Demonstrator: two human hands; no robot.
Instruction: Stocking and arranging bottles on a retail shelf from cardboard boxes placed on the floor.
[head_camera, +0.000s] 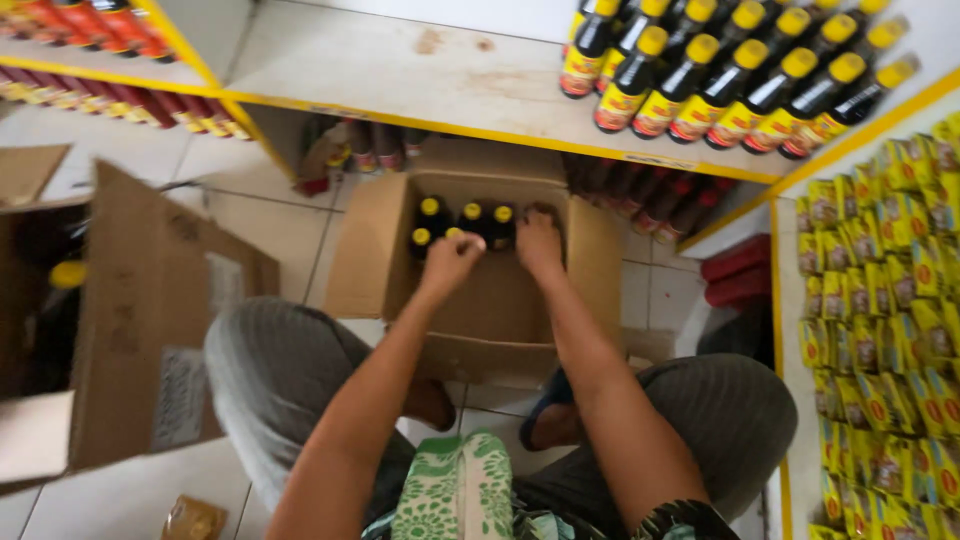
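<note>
An open cardboard box (480, 330) stands on the tiled floor between my knees. Several dark bottles with yellow caps (470, 222) stand at its far end. My left hand (450, 262) reaches into the box, fingers curled over a yellow-capped bottle. My right hand (538, 242) is beside it, fingers closed over the top of another bottle at the box's far right corner. Whether either hand has a firm grip is hard to tell.
A white shelf (420, 75) with a yellow edge holds rows of dark yellow-capped bottles (740, 75) at the upper right. A second open cardboard box (130, 320) stands at the left. Yellow-green packets (890, 330) fill the shelf at the right. Red-capped bottles (90, 25) sit upper left.
</note>
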